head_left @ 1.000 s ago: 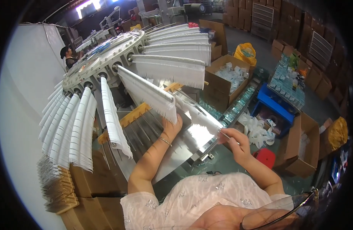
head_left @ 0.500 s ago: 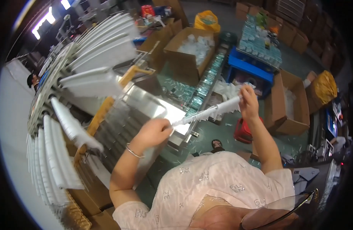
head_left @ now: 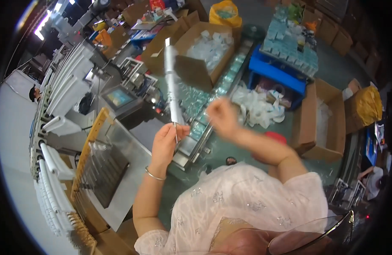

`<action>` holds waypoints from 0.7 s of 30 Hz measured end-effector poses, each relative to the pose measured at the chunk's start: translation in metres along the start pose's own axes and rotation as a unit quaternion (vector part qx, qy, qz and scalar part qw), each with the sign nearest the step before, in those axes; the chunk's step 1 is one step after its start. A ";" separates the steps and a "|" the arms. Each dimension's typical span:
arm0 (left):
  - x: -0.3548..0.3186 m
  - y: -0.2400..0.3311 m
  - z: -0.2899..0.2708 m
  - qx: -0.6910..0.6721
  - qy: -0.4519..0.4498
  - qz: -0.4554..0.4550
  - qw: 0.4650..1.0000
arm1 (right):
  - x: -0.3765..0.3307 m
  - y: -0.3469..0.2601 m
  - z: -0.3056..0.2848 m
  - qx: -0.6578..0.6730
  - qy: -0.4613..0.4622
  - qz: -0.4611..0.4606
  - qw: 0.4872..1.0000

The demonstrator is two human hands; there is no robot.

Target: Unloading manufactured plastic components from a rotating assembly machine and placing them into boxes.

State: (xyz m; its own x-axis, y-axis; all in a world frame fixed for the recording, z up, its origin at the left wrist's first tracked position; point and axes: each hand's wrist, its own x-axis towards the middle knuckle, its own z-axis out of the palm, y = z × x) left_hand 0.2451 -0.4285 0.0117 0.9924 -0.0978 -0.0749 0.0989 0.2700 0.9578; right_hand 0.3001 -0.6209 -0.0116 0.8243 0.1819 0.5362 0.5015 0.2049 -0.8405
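The left hand (head_left: 165, 142) sits near the picture's centre, its grip closed around the lower end of a long, thin rod carrying a stack of clear plastic bags (head_left: 172, 83). The rod stands nearly upright, rising from the fist toward 12 o'clock, and its tip reaches the edge of an open cardboard box (head_left: 204, 46) filled with clear packets. A thin metal bangle (head_left: 155, 174) circles the left wrist.

The right hand (head_left: 221, 117) hangs at 3 o'clock of the left, apart from the rod and blurred; whether its grip is open or closed I cannot tell. It holds nothing that can be made out.

Below both hands, a narrow conveyor (head_left: 213, 106) loaded with small greenish packets runs on a diagonal from 7 o'clock up toward 1 o'clock. At 9 o'clock of the left hand lies a shiny metal surface (head_left: 132, 170) with a yellow-framed rack (head_left: 91, 144) along its edge, and beyond that, rows of white bag bundles (head_left: 53, 170) curve around the machine's rim. A small screen (head_left: 118, 97) stands at 10 o'clock.

At 2 o'clock of the right hand a blue crate (head_left: 274, 72) bears stacked pale green packs, with a heap of white bags (head_left: 259, 106) just in front of it. Another open cardboard box (head_left: 319, 123) sits at 3 o'clock, and a yellow sack (head_left: 368, 104) lies beyond it.
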 end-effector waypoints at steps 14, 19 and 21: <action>0.071 0.021 0.015 0.381 0.106 0.219 0.892 | 0.055 0.034 -0.014 0.094 0.115 0.083 0.985; 0.113 0.096 -0.014 0.604 0.122 0.457 0.641 | 0.078 0.026 -0.050 0.097 0.038 0.078 0.991; 0.127 0.099 -0.025 0.625 0.119 0.457 0.621 | 0.087 0.028 -0.055 0.120 0.006 0.089 0.989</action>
State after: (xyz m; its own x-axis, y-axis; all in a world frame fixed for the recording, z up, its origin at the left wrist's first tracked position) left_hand 0.3828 -0.3901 0.0896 0.5900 -0.2669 0.7620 -0.5010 -0.8612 0.0862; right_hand 0.4008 -0.6525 0.0075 0.8976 0.2251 0.3790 0.2721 0.3935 -0.8781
